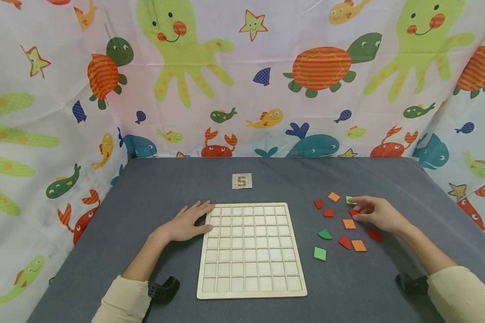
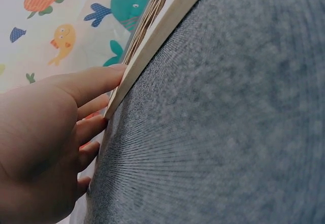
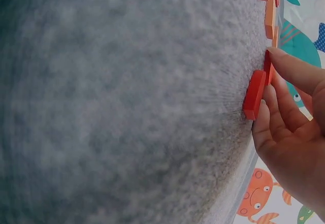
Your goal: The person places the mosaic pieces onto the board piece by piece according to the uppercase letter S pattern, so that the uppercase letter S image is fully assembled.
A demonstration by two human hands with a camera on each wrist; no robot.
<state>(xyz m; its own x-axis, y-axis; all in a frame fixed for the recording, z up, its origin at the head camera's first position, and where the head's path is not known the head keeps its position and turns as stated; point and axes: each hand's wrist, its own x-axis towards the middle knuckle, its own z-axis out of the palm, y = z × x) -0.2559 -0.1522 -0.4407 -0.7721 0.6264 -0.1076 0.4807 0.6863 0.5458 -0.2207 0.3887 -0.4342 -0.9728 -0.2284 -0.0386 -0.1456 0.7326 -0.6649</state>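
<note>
My left hand [image 1: 184, 223] rests at the upper left edge of a pale wooden grid board [image 1: 252, 295], fingers extended, thumb on its rim. In the left wrist view the thumb [image 2: 104, 79] presses the board's side. My right hand [image 1: 376, 214] pinches a small red tile [image 1: 352, 212] between thumb and fingers, low over the table. Its index finger reaches over a green tile [image 1: 349, 199], which it partly hides. In the right wrist view another red tile [image 3: 254, 94] lies in front of the fingertips.
Loose tiles lie right of the board: orange squares [image 1: 359, 246], red pieces [image 1: 345, 242], a green square [image 1: 319, 254] and a green rounded piece [image 1: 324, 234]. A small pattern card [image 1: 241, 181] lies behind the board on the grey tabletop [image 1: 169, 179]. A printed curtain [image 1: 242, 58] surrounds the table.
</note>
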